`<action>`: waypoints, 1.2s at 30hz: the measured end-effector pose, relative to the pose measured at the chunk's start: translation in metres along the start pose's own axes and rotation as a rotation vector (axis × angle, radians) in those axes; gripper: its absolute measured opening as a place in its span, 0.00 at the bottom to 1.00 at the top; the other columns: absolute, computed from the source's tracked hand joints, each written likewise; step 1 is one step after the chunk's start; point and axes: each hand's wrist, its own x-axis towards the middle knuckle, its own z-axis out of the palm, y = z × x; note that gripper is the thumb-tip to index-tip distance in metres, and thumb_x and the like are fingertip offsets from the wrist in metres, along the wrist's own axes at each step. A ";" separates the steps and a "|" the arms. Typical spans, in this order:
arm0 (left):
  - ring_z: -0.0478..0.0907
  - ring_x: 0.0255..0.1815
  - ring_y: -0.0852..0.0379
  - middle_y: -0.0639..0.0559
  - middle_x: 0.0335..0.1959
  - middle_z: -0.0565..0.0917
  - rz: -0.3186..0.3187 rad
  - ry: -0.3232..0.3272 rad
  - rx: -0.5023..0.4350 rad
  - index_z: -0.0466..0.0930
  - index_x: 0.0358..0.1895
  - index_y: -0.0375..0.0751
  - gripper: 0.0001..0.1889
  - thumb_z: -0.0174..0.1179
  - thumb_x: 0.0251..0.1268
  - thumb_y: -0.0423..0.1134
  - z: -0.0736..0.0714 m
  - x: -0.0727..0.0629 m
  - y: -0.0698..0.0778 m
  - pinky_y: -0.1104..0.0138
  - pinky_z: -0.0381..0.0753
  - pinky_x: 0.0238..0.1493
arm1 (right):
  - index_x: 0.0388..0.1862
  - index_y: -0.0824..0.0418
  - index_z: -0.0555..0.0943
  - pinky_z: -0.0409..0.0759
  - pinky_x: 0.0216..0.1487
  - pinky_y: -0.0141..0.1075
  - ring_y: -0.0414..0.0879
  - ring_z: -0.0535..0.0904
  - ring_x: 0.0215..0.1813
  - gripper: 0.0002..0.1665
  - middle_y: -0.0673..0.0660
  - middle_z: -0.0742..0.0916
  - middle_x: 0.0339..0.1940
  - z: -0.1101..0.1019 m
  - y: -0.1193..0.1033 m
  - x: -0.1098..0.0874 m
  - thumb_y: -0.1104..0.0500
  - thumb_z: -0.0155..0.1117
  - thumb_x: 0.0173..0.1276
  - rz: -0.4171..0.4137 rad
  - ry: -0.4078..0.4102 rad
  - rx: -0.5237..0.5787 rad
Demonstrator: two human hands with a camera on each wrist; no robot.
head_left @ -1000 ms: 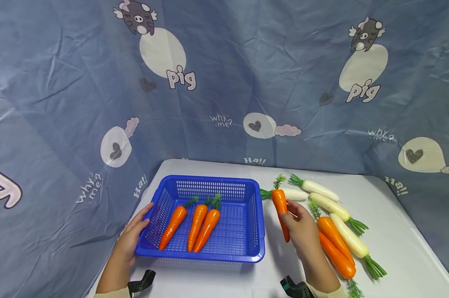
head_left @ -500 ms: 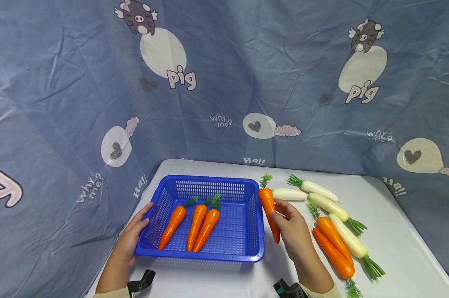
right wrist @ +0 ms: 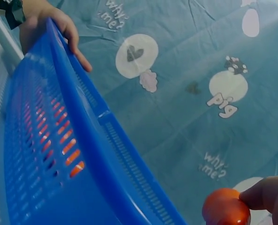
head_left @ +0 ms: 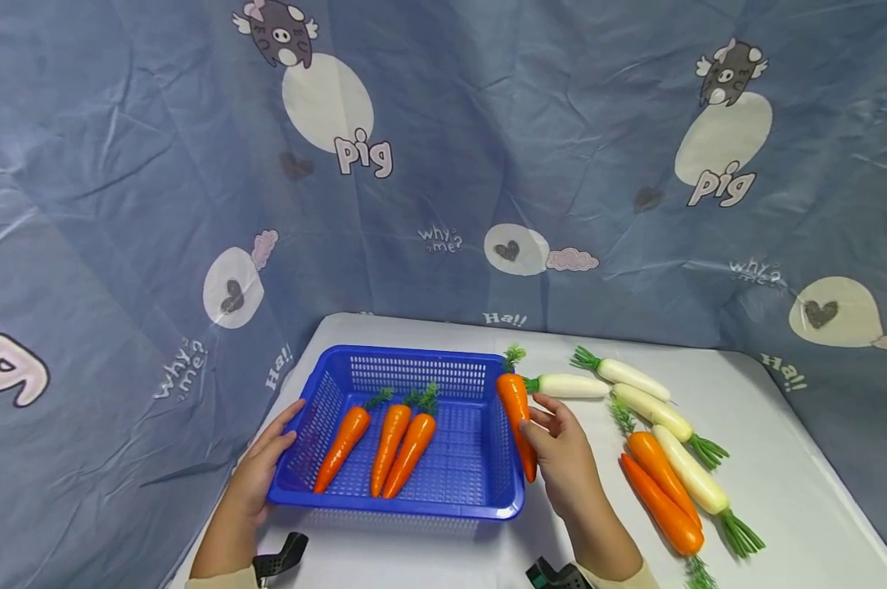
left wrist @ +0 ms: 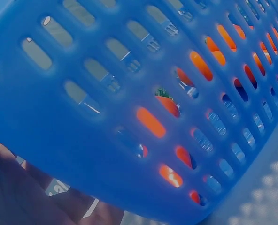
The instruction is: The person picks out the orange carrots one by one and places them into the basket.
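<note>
From where I stand, right hand [head_left: 564,448] pinches a carrot [head_left: 513,398], fingers closed on it, by the right rim of the blue basket [head_left: 407,506], left hand [head_left: 254,470] gripping its left side—best keep basket steady, carrot tip clear.

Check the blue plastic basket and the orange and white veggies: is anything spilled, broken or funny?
Nothing looks spilled or broken. Slightly odd: on the white table, two tapered orange carrots lie head to tail; one's feathery green leaves point toward the patterned blue backdrop, the other's the opposite way.
</note>
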 end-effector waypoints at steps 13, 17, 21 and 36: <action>0.49 0.83 0.39 0.51 0.89 0.42 0.002 0.015 0.023 0.52 0.85 0.65 0.29 0.36 0.87 0.44 0.001 -0.001 0.002 0.43 0.67 0.74 | 0.72 0.59 0.76 0.86 0.55 0.43 0.56 0.83 0.57 0.27 0.68 0.82 0.63 0.020 0.002 -0.003 0.66 0.61 0.75 -0.030 -0.051 0.040; 0.49 0.84 0.38 0.50 0.89 0.41 0.014 0.011 0.029 0.52 0.85 0.64 0.29 0.37 0.87 0.45 0.001 -0.001 0.002 0.46 0.68 0.73 | 0.71 0.61 0.76 0.85 0.55 0.40 0.55 0.83 0.57 0.26 0.68 0.83 0.62 0.025 0.004 -0.003 0.67 0.61 0.75 -0.036 -0.061 0.043; 0.49 0.83 0.38 0.50 0.89 0.42 0.015 0.017 0.014 0.52 0.85 0.64 0.29 0.37 0.87 0.44 0.002 -0.001 0.001 0.44 0.68 0.73 | 0.72 0.63 0.75 0.85 0.58 0.42 0.56 0.82 0.59 0.26 0.67 0.82 0.63 0.028 0.002 -0.004 0.66 0.61 0.76 -0.039 -0.080 0.028; 0.47 0.84 0.38 0.49 0.89 0.41 0.020 0.009 0.006 0.53 0.85 0.61 0.29 0.37 0.87 0.44 0.001 0.000 0.001 0.46 0.68 0.73 | 0.76 0.63 0.71 0.86 0.56 0.43 0.56 0.82 0.57 0.31 0.69 0.79 0.63 0.050 -0.002 -0.001 0.67 0.60 0.75 -0.019 -0.137 0.049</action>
